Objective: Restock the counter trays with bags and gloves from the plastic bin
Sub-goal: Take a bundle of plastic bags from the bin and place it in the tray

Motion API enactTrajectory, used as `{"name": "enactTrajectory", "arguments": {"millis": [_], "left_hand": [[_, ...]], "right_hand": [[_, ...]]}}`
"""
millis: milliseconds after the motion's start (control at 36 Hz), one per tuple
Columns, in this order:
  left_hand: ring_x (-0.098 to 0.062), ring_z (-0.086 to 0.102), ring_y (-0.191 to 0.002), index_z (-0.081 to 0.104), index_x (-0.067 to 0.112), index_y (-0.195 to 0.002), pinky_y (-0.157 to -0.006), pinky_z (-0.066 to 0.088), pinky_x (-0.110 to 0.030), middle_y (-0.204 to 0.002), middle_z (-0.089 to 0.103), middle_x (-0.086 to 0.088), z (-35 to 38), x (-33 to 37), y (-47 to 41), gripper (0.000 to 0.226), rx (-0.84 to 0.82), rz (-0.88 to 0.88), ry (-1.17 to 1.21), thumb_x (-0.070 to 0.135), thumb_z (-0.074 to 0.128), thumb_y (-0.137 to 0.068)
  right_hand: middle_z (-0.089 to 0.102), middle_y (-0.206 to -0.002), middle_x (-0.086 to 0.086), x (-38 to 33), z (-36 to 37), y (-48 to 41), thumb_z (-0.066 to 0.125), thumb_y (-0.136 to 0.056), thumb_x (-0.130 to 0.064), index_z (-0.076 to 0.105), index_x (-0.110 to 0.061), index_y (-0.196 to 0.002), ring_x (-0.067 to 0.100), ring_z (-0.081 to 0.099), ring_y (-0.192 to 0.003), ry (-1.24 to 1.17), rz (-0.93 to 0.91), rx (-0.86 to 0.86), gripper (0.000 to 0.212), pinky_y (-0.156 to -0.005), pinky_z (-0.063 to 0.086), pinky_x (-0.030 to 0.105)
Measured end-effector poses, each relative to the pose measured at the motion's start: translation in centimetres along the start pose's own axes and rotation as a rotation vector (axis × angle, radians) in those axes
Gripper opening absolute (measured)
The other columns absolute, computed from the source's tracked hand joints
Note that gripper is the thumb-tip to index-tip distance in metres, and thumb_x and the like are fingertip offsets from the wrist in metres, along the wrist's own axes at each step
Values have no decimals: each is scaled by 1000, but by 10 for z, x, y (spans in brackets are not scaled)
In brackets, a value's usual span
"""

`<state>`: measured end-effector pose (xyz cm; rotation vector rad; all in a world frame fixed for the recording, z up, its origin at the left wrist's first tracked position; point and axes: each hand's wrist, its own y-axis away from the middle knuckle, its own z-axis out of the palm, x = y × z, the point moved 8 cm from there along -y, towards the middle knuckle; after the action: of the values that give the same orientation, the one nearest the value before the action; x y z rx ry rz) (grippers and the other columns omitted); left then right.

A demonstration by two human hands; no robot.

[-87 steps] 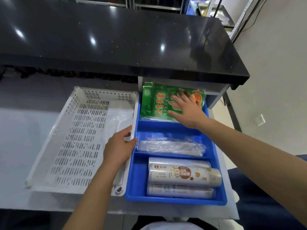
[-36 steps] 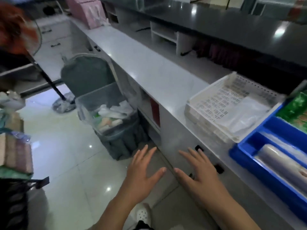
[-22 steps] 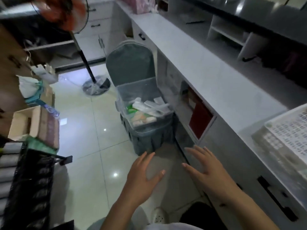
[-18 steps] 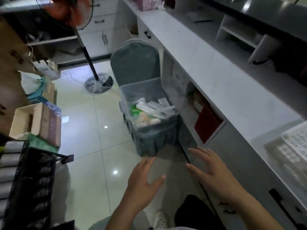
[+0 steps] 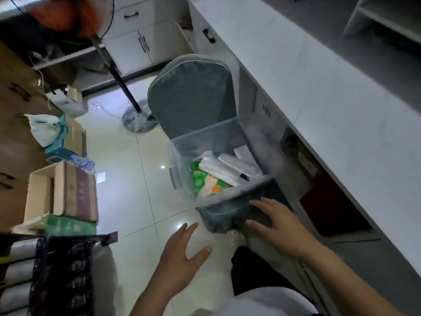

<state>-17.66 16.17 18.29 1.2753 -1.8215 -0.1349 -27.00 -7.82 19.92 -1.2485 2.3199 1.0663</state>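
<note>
**Reaching for fresh stock**

I'm on the fetch step. My right hand [image 5: 278, 226], fingers spread and empty, hovers just in front of the clear plastic bin [image 5: 182, 156]. My left hand [image 5: 182, 254], also wide and empty, hangs nearer me. Inside the bin lie a green glove pack [image 5: 205, 182] and white bag bundles [image 5: 225, 166]. Next I need to reach over its near rim and grasp one.

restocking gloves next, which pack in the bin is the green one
The green pack at the near left of the plastic bin, printed with an orange spot; the white packs lie beyond it, toward the counter.
</note>
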Motion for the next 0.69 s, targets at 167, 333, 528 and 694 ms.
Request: {"name": "enactTrajectory", "arguments": {"millis": [167,333,528,694], "left_hand": [[0,32,-134,37,53,-137,-109,29,-24,-143,34,29,-48,28,-83,58,31,3,8,55,65,-86],[6,29,-130,38,47,-136,-103,25,-11,-143,34,23,-34,25,-142,56,-88,-21,1,43,68,-89],[-20,20,-149,28,27,-153,-112,18,-25,-161,24,-1,9,1,-207,77,-395,-77,-173,46,65,-89],[-26,35,-142,36,21,-151,-114,32,-39,-157,35,-7,7,2,-299,81,-493,-59,-325,51,64,-81]], "right_hand": [[38,-154,-4,7,-7,-96,53,-87,-59,39,-33,-146,19,28,-143,57,4,-72,67,-115,27,42],[24,-160,5,46,25,-172,51,-82,-63,34,-34,-146,30,17,-147,192,106,-146,72,-113,20,54],[-1,-165,1,85,60,-217,37,-81,-70,15,-41,-150,31,-8,-149,272,232,-119,78,-113,7,62],[-5,-165,-6,107,89,-214,20,-80,-79,3,-50,-148,28,-7,-149,178,498,-75,76,-113,5,64]]}}
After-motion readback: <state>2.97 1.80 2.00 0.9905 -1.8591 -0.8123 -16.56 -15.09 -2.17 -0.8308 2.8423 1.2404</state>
